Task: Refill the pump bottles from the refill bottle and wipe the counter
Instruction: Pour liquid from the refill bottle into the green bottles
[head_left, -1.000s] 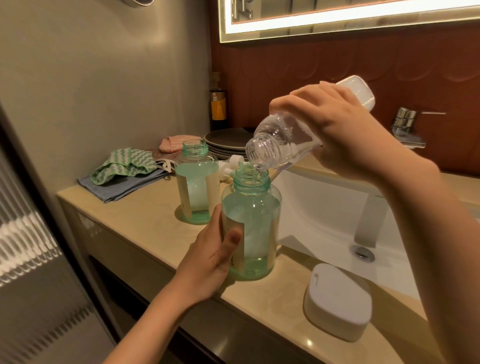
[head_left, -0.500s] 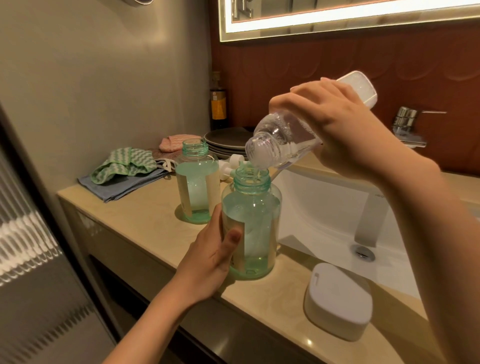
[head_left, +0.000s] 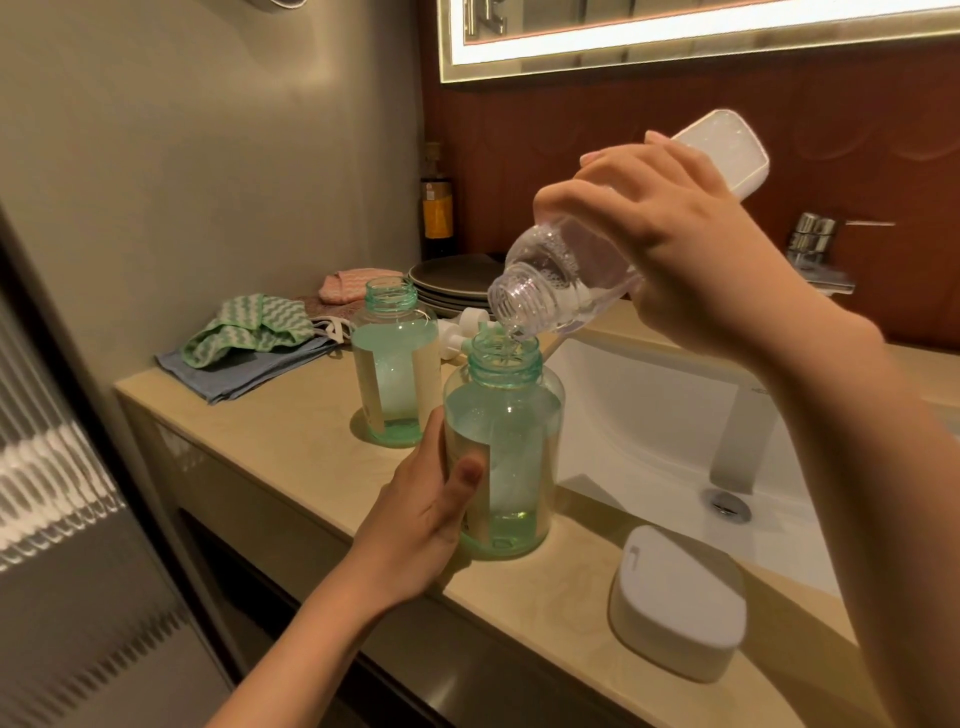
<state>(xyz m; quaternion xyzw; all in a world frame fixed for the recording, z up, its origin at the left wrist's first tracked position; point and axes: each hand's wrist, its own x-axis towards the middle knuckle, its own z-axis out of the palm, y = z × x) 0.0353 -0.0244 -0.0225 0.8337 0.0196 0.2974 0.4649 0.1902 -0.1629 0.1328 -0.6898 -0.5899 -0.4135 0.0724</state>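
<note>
Two green-tinted pump bottles stand uncapped on the beige counter (head_left: 291, 447). My left hand (head_left: 421, 519) grips the near bottle (head_left: 511, 441) low on its side. My right hand (head_left: 660, 260) holds the clear refill bottle (head_left: 561, 275) tilted mouth-down over the near bottle's neck, with a thin stream of liquid running in. The far bottle (head_left: 395, 374) stands behind it, largely filled. White pump heads (head_left: 465, 325) lie on the counter behind the bottles.
A green zigzag cloth (head_left: 249, 327) lies on a folded blue cloth (head_left: 244, 366) at the back left. A pink cloth (head_left: 348, 283), stacked plates (head_left: 452, 283) and a dark bottle (head_left: 436, 208) sit behind. White sink (head_left: 649, 415), tap (head_left: 815, 244), white soap box (head_left: 675, 603).
My right hand has tipped the refill bottle steeper, its base rising. The left hand and both pump bottles have stayed put.
</note>
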